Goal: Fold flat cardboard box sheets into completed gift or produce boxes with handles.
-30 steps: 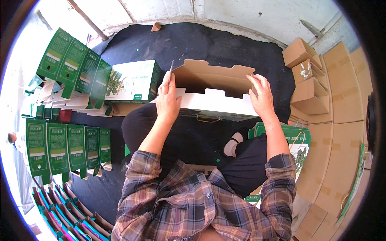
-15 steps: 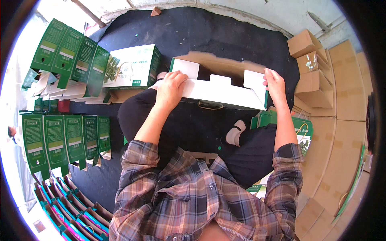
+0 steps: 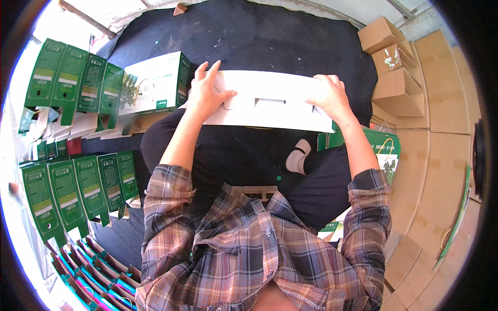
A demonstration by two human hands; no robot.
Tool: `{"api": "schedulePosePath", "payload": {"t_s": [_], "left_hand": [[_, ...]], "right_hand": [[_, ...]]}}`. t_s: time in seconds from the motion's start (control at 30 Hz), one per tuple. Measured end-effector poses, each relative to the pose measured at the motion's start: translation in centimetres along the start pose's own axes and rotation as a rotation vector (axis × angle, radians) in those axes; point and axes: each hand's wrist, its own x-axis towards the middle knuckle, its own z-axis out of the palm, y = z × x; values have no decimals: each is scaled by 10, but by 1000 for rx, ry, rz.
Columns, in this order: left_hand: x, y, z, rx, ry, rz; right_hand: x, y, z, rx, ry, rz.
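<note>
In front of me, between my knees, stands a cardboard box point(image 3: 270, 116) with its white inner flaps uppermost. A narrow dark slot shows in the middle of the white top, and the box's outer sides are mostly hidden. My left hand point(image 3: 206, 94) rests at the box's left end, index and middle fingers stretched apart, thumb lying on the white card. At the right end my right hand point(image 3: 330, 97) grips the box, fingers bent over the far edge and thumb on the top.
Green-and-white cartons point(image 3: 96, 186) stand in rows at my left, beside a printed carton point(image 3: 153, 85). Lower left are narrow blue-and-pink boxes point(image 3: 96, 274). Brown cartons point(image 3: 397, 93) and flat cardboard point(image 3: 441, 155) line the right. A green carton point(image 3: 384, 140) lies by my right knee. Black sheeting point(image 3: 270, 36) covers the floor.
The far flap has come down over the opening, and the white side flaps are out of sight. Both hands have moved onto the box's top. The view has shifted slightly.
</note>
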Motion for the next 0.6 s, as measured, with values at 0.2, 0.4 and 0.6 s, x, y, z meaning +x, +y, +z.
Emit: {"api": "schedulePosePath", "payload": {"t_s": [0.2, 0.4, 0.6], "left_hand": [[3, 22, 2, 158, -74, -137], [1, 16, -2, 94, -63, -93], [-5, -104, 49, -933, 85, -711]], "right_hand": [[1, 8, 19, -128, 113, -24], [3, 30, 27, -38, 213, -90], [-2, 99, 38, 1022, 0, 564]]}}
